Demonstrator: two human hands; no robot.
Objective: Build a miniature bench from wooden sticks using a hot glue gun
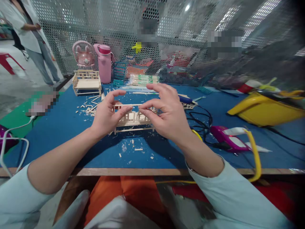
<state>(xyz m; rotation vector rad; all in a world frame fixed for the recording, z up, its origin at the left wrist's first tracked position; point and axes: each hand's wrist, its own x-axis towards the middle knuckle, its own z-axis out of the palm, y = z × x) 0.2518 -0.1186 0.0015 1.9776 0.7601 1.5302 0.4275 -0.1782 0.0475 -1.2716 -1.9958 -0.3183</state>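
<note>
Apparent rail alignment, 12 o'clock: left hand (105,114), fingers apart, at pale slatted wooden frame (134,129); right hand (170,111), fingertips together. Adjustment requires steady support.

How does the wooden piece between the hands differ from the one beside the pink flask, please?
The near piece is between the left hand and right hand; the far piece stands back left, untouched. Hands partly cover the near piece; the far piece shows almost whole. Both are pale stick frames.

There were two wooden benches (87,83) (133,118) and two hands (103,114) (171,116).
One pink bottle (105,68), one red stool (8,62) and one blue table (95,159) showed.
</note>
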